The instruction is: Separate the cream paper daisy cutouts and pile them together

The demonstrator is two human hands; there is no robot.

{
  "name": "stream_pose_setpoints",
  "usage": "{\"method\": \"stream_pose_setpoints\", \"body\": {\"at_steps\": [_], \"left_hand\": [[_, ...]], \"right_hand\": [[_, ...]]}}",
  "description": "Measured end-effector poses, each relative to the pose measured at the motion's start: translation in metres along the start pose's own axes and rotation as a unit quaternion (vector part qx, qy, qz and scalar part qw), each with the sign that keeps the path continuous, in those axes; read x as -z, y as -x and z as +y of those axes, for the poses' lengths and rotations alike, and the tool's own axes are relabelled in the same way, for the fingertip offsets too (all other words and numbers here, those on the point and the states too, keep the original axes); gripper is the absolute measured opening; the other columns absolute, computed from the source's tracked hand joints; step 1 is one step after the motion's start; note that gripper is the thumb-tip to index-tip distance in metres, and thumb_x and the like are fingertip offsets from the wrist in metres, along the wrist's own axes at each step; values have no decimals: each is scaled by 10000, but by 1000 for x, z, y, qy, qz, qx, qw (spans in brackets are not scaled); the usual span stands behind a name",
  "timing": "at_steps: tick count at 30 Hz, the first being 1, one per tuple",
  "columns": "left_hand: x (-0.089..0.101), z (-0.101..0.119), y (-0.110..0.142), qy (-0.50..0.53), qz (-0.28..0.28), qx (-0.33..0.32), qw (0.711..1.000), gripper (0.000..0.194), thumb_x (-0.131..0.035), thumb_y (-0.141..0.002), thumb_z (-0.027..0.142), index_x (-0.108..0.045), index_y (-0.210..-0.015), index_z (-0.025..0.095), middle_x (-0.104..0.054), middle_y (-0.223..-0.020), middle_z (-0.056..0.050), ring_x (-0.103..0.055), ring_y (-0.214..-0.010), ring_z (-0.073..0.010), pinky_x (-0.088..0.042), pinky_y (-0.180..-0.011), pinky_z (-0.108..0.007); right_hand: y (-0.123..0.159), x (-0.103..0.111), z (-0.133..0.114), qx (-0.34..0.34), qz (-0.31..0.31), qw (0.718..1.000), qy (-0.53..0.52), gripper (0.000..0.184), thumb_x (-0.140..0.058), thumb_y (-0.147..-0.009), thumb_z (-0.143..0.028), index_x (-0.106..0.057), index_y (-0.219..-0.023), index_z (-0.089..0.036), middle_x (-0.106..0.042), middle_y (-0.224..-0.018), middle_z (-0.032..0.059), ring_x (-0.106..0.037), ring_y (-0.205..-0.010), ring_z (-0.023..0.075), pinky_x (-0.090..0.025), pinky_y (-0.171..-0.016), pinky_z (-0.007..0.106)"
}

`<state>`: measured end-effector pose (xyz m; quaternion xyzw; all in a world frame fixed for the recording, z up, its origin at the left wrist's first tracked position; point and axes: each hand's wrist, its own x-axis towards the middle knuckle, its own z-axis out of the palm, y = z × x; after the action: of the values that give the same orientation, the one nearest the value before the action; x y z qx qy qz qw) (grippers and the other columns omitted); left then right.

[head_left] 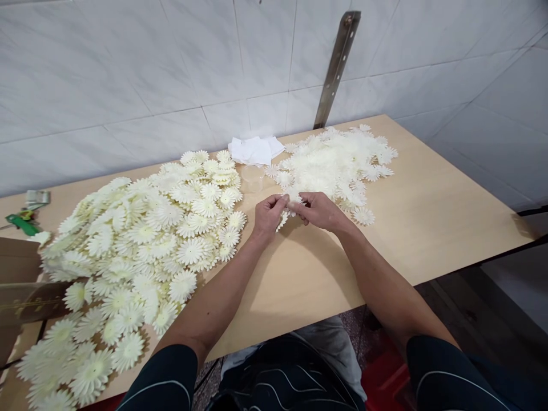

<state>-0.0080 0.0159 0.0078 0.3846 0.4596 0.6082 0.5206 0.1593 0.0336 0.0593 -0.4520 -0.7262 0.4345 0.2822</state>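
My left hand (270,216) and my right hand (315,210) meet over the middle of the table, both with fingers pinched. Between them they grip pale cream artificial flower petals (282,220), cut in a daisy shape; fingers cover most of the piece. To the left spreads a large heap of yellowish daisy-shaped petals (165,217). Just beyond my right hand lies a second, whiter pile of thin petal pieces (327,162). Whether the held piece is one layer or more, I cannot tell.
White papers (256,150) lie against the tiled wall, with a clear round lid or dish (252,173) in front. A green glue gun (23,224) rests at the far left, near a cardboard box (17,268). A metal bracket (338,68) stands at the wall behind the wooden table (436,217).
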Motion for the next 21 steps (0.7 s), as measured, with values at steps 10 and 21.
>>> {"method": "stream_pose_setpoints", "body": {"at_steps": [10,21], "left_hand": [[-2,8,-5,48,74,70,994,469,-949,-727,593,-712,-757,190,-613,-669,20,-514,-601,-109,-416,-565,-258],[-1,12,-7,87,90,82,989,514,-965,-706,610,-678,-762,187,-622,-675,20,-559,-605,-116,-467,-589,-265]], "right_hand": [[3,6,-5,-5,-37,999,33,652,-784,-826,-776,-481,-618,-238,-524,-540,-25,-522,-545,140,-386,-542,277],[-2,6,-4,-43,29,988,-147,250,-817,-708,-397,-666,-786,-213,-641,-702,19,-615,-665,175,-542,-513,277]]}}
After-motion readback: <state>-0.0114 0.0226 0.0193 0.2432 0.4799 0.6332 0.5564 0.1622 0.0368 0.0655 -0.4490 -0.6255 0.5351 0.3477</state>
